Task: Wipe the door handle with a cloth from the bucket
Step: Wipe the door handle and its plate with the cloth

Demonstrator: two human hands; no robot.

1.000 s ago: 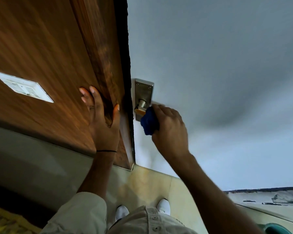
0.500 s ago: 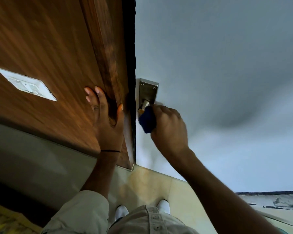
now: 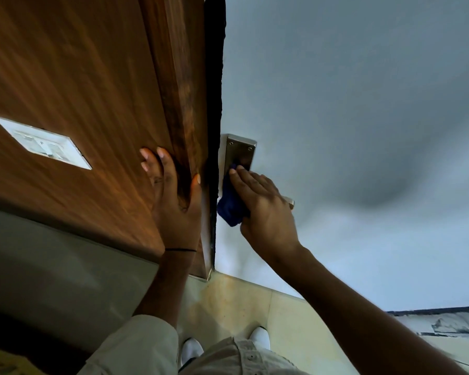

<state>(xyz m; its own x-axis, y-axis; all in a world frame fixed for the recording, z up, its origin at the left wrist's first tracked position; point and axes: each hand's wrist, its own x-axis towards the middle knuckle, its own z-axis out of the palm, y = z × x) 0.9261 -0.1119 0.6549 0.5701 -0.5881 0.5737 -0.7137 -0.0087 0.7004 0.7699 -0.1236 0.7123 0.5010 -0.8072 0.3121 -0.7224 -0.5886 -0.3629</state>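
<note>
A person stands close against a pale grey door (image 3: 363,104), seen from above, and wipes its metal handle with a dark blue cloth (image 3: 229,205). The right hand (image 3: 266,209) lies flat over the cloth, fingers extended, pressing it onto the handle's base rather than clenching it; the palm and thumb appear to pin the bunched lower part, which hangs out below the hand's left edge. The spread hand seems meant to cover as much metal as possible in one pass. Above the fingertips, the steel backplate (image 3: 240,152) shows bare, with two screws near its top. The lever handle (image 3: 290,203) is almost wholly hidden under the hand, only its squared end poking out on the right.

The left hand (image 3: 173,201) holds nothing. It rests open against the wooden door frame (image 3: 179,90), fingers on the wood panelling (image 3: 79,77) and thumb hooked round the frame's edge, apparently to brace the body while the other hand rubs. A thin black band circles that wrist. A white switch plate (image 3: 42,142) sits on the panelling well to the left.

The cloth lies just right of the dark gap between frame and door, and the two hands are near each other with that gap between them. White shoes (image 3: 191,349) show on the yellowish tiled floor (image 3: 236,307) below. No bucket is in view.
</note>
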